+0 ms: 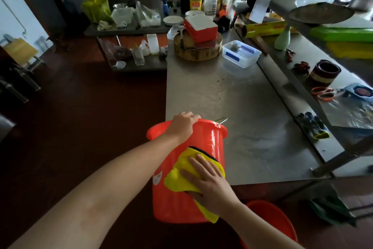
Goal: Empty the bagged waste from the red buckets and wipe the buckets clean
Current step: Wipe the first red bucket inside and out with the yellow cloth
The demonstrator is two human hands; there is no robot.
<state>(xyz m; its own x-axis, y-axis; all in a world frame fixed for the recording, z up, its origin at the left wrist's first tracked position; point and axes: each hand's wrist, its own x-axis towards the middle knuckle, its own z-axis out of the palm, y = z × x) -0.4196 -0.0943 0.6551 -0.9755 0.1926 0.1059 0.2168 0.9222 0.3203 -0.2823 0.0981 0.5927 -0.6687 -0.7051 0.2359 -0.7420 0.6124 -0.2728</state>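
A red bucket [171, 198] is tipped with its mouth toward the steel table, its bottom toward me, its rim against the table's near left corner. My left hand [182, 125] grips the far rim of the bucket. My right hand [210, 182] lies flat on a yellow cloth [179, 178], pressing it against the bucket's outer wall. Part of the cloth hangs below my wrist. A second red bucket [280, 220] stands on the floor at the lower right, partly hidden by my right forearm.
The steel table [232, 107] carries a round wooden chopping block [198, 50] with a red box on it and a clear plastic container [241, 53]. A lower shelf on the right holds scissors, gloves and a dark bowl. Dark red floor lies to the left.
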